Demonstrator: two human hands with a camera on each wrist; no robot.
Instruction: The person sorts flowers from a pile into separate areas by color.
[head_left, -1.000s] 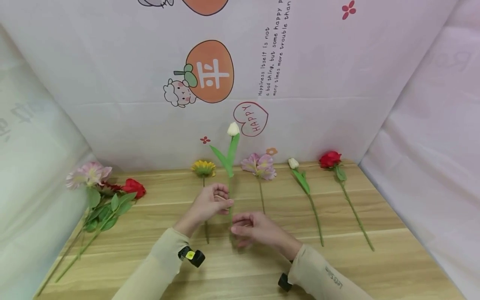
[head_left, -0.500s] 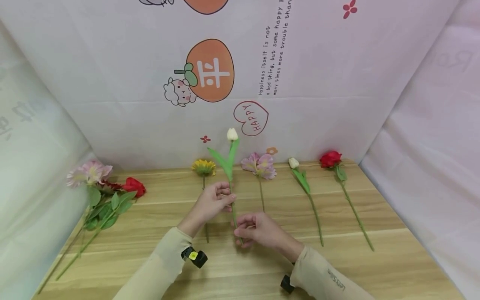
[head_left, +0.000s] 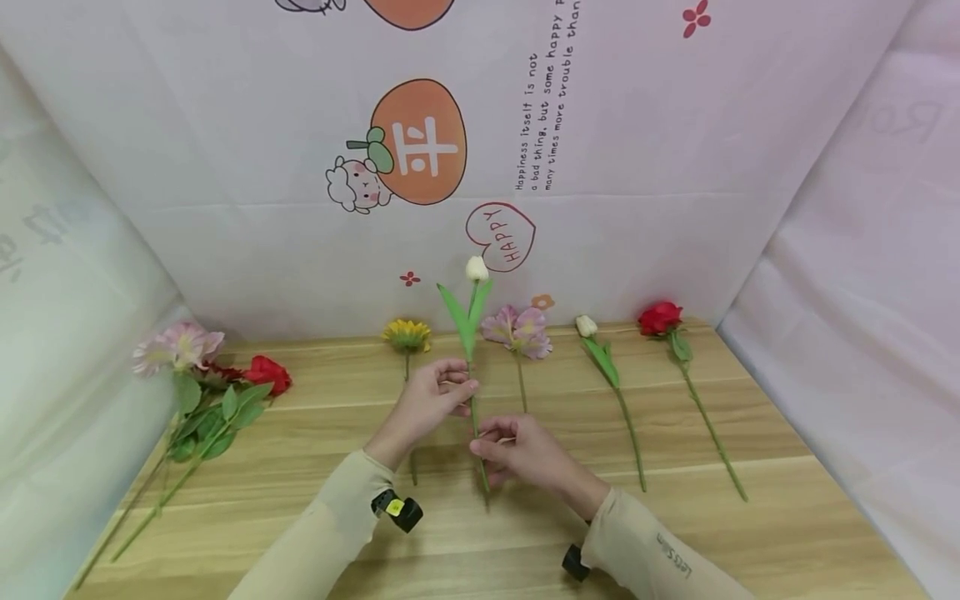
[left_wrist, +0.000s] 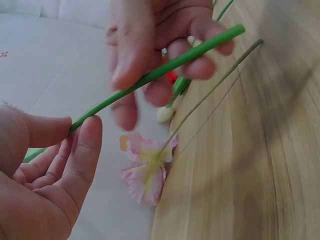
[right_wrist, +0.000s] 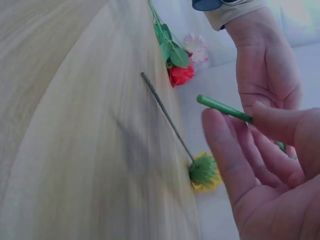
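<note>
A white tulip (head_left: 476, 269) with two green leaves is held upright above the table, its bloom pointing at the back wall. My left hand (head_left: 431, 398) pinches its stem below the leaves between thumb and fingertips. Lower down, my right hand (head_left: 525, 454) has its thumb against the stem, with fingers behind it. In the left wrist view the green stem (left_wrist: 165, 70) crosses in front of the right hand's fingers. Its cut end (right_wrist: 212, 101) sticks out past my right fingertips in the right wrist view. A sunflower (head_left: 407, 336) and a pink-purple flower (head_left: 517, 332) lie on either side.
Farther right on the wooden table (head_left: 480, 550) lie another white tulip (head_left: 600, 358) and a red rose (head_left: 661, 318). At the left, a pink flower (head_left: 180, 346) and a red rose (head_left: 267, 377) lie in a pile. A printed cloth wall (head_left: 637, 208) stands behind.
The tulip has come down slightly, swayed left, then shifted right and straightened. My left hand has moved a little right and up with it. The other flowers stay where they were.
</note>
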